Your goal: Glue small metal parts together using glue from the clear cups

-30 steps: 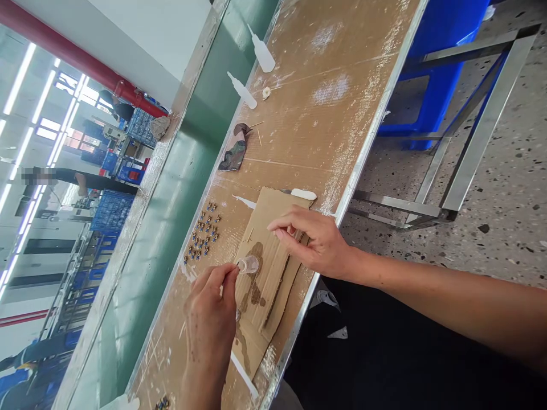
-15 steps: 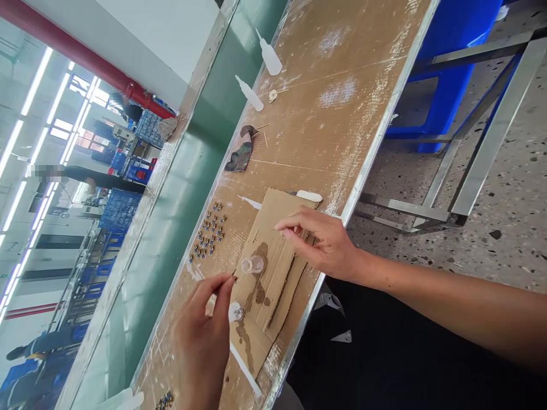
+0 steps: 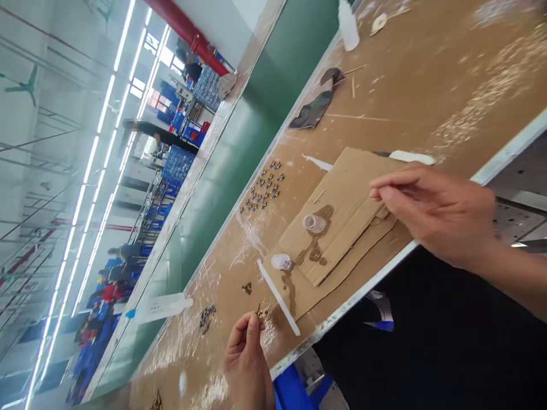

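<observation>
My left hand (image 3: 248,359) is at the near edge of the brown bench (image 3: 427,74), thumb and forefinger pinched on a tiny brass part (image 3: 259,311). My right hand (image 3: 436,208) hovers over the stained cardboard sheet (image 3: 342,222), fingers pressed together on something thin that I cannot make out. A small clear cap (image 3: 314,222) stands on the cardboard, and a second clear cap (image 3: 282,262) sits at its left edge. A cluster of small blue-and-brass parts (image 3: 262,186) lies beyond, with a smaller pile (image 3: 205,316) near my left hand.
A white stick (image 3: 278,297) lies beside the cardboard. A dark rag (image 3: 314,108) and a white squeeze bottle (image 3: 348,25) are farther up the bench. A white bottle (image 3: 160,307) lies by the green conveyor strip (image 3: 239,154). People work in the distance at left.
The view swung left and toward the bench. My left hand left the clear caps and moved back to the near edge, where it pinches a small brass part. My right hand stayed over the cardboard.
</observation>
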{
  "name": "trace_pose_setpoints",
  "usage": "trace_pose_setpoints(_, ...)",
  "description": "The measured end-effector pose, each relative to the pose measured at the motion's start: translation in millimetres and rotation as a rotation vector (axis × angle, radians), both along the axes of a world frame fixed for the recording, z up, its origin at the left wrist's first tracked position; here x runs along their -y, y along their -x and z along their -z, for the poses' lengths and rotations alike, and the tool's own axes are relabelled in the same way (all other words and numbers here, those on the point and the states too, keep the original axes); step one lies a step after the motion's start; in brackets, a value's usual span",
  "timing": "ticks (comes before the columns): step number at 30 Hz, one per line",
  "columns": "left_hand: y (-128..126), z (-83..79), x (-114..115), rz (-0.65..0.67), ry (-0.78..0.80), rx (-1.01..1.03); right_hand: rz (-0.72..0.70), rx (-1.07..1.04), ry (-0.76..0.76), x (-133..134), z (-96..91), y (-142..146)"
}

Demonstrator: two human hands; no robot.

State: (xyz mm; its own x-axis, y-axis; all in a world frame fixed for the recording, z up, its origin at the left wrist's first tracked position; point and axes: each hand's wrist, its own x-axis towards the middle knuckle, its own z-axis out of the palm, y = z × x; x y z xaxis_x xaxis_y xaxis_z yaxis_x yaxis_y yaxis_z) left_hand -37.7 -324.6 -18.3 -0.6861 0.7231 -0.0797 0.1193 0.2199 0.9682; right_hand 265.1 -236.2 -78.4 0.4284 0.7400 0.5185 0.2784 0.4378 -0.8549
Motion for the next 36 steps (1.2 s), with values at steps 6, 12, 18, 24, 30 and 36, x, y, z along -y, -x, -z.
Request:
trace_pose_setpoints(6, 22.6, 15.1, 19.5, -0.033, 0.023, 0.108, 0.076, 0.024, 0.115, 4.9, -11.4, 8.2)
trace_pose_setpoints(12, 31.8, 21.8, 24.9, -0.097, 0.009, -0.034, 0.038, 0.004, 0.131, 13.1, -14.5, 21.7)
trace_pose_setpoints(18, 23.4, 19.6, 19.8, -0.046, 0.112, -0.248, 0.032, 0.242, -0.029, 18.4, -1.1, 32.4)
trace_pose_setpoints(24, 27.3, 22.3, 11.6, 0.05, 0.246, -0.408, 0.059, 0.294, -0.033, 14.7, 4.6, 29.8)
trace_pose_setpoints(30, 30.2, 21.2, 5.6, 0.087, 0.299, -0.439, 0.058, 0.309, -0.021, 15.5, 4.0, 29.1)
trace_pose_setpoints(36, 26.3, 16.2, 1.5, 0.082, 0.322, -0.47, 0.047, 0.298, -0.04, 14.8, 3.1, 28.7)
